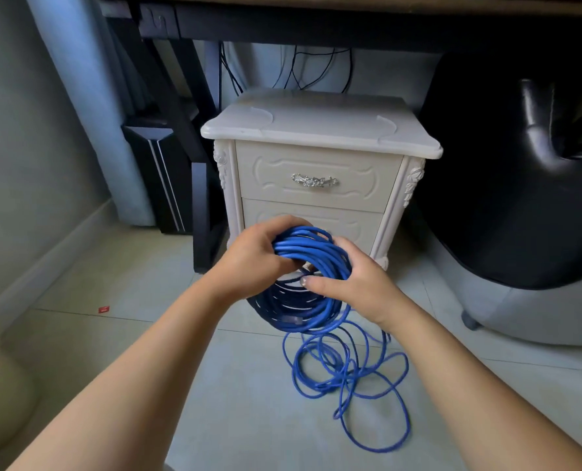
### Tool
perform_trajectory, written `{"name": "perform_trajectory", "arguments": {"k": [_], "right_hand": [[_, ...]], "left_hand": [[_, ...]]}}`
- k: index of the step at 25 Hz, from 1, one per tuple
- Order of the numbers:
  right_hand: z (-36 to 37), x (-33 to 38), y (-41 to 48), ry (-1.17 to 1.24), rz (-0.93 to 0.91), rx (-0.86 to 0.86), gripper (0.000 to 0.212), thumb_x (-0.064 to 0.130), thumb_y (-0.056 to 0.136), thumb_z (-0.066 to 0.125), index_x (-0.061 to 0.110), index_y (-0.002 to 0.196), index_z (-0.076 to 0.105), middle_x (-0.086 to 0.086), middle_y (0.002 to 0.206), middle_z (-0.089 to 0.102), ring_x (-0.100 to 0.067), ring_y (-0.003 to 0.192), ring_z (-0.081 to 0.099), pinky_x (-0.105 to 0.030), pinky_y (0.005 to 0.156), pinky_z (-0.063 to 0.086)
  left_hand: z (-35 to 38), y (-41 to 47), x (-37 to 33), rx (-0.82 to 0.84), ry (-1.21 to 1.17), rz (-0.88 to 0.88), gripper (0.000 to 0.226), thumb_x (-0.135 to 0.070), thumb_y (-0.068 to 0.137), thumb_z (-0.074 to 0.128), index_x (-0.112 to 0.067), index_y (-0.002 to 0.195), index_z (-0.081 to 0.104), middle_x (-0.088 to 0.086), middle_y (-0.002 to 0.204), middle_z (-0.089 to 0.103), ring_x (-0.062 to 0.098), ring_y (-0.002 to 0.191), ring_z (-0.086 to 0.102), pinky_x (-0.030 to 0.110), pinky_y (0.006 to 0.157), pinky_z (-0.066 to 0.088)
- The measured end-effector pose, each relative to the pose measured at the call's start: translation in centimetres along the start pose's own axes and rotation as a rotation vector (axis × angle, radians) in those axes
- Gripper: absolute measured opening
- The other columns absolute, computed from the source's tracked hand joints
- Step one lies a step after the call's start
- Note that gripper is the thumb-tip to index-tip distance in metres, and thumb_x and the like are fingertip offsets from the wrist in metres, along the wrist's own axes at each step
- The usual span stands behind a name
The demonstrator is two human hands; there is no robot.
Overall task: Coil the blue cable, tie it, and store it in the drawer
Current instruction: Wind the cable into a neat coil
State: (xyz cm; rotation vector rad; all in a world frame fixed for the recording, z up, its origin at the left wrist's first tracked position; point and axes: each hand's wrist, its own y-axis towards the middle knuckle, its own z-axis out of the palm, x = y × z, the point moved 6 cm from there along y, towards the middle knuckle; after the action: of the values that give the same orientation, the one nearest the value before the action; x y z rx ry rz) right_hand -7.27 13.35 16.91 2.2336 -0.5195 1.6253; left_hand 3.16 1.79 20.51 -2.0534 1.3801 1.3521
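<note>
Blue cable (pixel 311 253), gathered in a many-turn coil, held in front of the lower drawer (pixel 354 222) of the white nightstand (pixel 320 130). The coil stands roughly upright, its open ring facing the viewer and tilted a little back toward the nightstand.

The left hand (pixel 252 263) grips the coil's upper left arc, fingers curled round the bundled strands. The right hand (pixel 354 287) holds the right arc, fingers wrapped behind it and the thumb laid across the front, pointing left into the ring.

From the bottom of the coil, nearest the right hand, the uncoiled tail (pixel 347 375) drops to the tiled floor (pixel 112 334). It lies there in loose overlapping loops in front of the nightstand, on the viewer's side.

Judged from this, coiling is well advanced but not finished. The next turn turns on the tail lying below and nearer than the coil, so slack must be drawn upward and away, probably by the right hand while the left keeps the bundle. The floor loops cross one another and may snag.

Both drawers are shut. The upper drawer (pixel 317 161) carries a silver handle (pixel 314 180), above and behind the coil.
</note>
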Motion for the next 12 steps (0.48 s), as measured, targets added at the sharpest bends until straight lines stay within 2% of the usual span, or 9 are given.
{"name": "perform_trajectory", "arguments": {"k": [3, 6, 8, 12], "right_hand": [[-0.5, 0.2, 0.0, 0.011, 0.025, 0.001, 0.044, 0.027, 0.072, 0.085, 0.032, 0.109, 0.062, 0.008, 0.101, 0.072, -0.009, 0.096, 0.068, -0.034, 0.094, 0.052], [-0.4, -0.4, -0.1, 0.142, 0.097, 0.035, 0.051, 0.036, 0.065, 0.083, 0.033, 0.112, 0.062, 0.008, 0.103, 0.073, -0.011, 0.101, 0.068, -0.040, 0.101, 0.049], [-0.2, -0.9, -0.3, 0.263, 0.143, 0.057, 0.058, 0.037, 0.063, 0.083, 0.031, 0.116, 0.061, 0.003, 0.111, 0.072, -0.015, 0.109, 0.066, -0.045, 0.106, 0.045], [-0.2, -0.5, -0.5, 0.421, 0.139, 0.090, 0.054, 0.018, 0.068, 0.078, 0.022, 0.118, 0.060, -0.006, 0.118, 0.069, -0.026, 0.113, 0.063, -0.051, 0.106, 0.043]], "left_hand": [[0.2, 0.0, 0.2, -0.012, -0.103, -0.053, 0.044, 0.007, 0.077, 0.068, -0.020, 0.111, 0.067, -0.008, 0.091, 0.072, 0.009, 0.083, 0.067, 0.024, 0.080, 0.053], [0.4, 0.1, 0.8, -0.068, -0.246, -0.162, 0.040, 0.008, 0.080, 0.067, -0.020, 0.108, 0.068, -0.010, 0.078, 0.066, 0.004, 0.064, 0.058, 0.021, 0.064, 0.046], [0.2, 0.2, 1.4, -0.127, -0.344, -0.229, 0.038, 0.006, 0.080, 0.067, -0.022, 0.106, 0.070, -0.007, 0.076, 0.065, 0.007, 0.064, 0.056, 0.025, 0.063, 0.044], [0.6, 0.2, 1.8, -0.181, -0.488, -0.337, 0.037, 0.009, 0.078, 0.063, -0.017, 0.103, 0.072, 0.000, 0.068, 0.059, 0.018, 0.058, 0.046, 0.028, 0.054, 0.039]]}}
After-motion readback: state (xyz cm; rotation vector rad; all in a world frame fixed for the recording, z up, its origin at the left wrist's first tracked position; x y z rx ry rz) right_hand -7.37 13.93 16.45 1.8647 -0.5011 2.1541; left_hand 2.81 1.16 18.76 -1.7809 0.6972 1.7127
